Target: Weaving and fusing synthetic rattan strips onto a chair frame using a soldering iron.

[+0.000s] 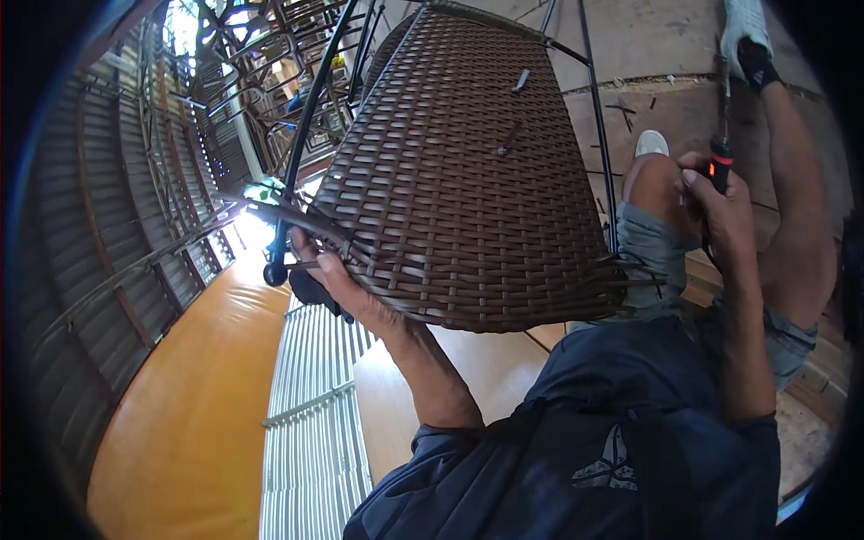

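Note:
A brown woven wicker panel (468, 171) on a black metal frame (598, 126) lies tilted in front of me. Loose strand ends stick out at its near left and near right corners. At the near left corner, my left hand (337, 279) is closed on a wicker strand (306, 265) beside the black frame leg (292, 180). My right hand (724, 202) is wrapped around the black-and-red handle of a soldering iron (720, 166), held away from the panel to its right. Its long thin shaft points away from me, and a small orange light glows on the handle.
Two small loose pieces, one a pale strip (520, 81), lie on the weave. Strand scraps (621, 112) litter the floor at right. An orange sheet (198, 405) and corrugated metal (315, 396) are at left. Stacked metal frames (261, 72) stand behind. My bent knee (652, 189) is near the panel.

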The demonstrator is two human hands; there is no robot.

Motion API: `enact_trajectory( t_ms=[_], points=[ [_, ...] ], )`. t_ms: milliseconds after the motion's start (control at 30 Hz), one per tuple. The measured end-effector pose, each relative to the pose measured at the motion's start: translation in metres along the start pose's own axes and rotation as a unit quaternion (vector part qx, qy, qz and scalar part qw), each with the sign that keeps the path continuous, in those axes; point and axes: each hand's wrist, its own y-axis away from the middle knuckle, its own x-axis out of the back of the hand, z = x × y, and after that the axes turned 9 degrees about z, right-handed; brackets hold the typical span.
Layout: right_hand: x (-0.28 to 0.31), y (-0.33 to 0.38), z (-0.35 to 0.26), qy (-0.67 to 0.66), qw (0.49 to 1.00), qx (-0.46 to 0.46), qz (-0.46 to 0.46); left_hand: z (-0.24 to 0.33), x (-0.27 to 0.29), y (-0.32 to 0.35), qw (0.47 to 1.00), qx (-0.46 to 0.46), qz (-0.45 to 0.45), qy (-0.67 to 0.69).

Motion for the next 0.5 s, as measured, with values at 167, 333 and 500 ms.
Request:
enact_trajectory(
  t_ms=[167, 333, 500],
  points=[
    [-0.010, 0.004, 0.005, 0.016, 0.999, 0.013, -0.045, -0.003, -0.006, 0.004, 1.000, 0.001, 0.002, 0.015],
    [-0.013, 0.007, 0.012, 0.048, 0.996, -0.008, -0.069, -0.002, -0.003, 0.009, 0.999, -0.030, 0.021, -0.020],
    [-0.012, 0.003, 0.014, 0.059, 0.996, -0.019, -0.057, 0.003, 0.001, 0.011, 0.907, -0.187, 0.037, -0.374]
  ],
)
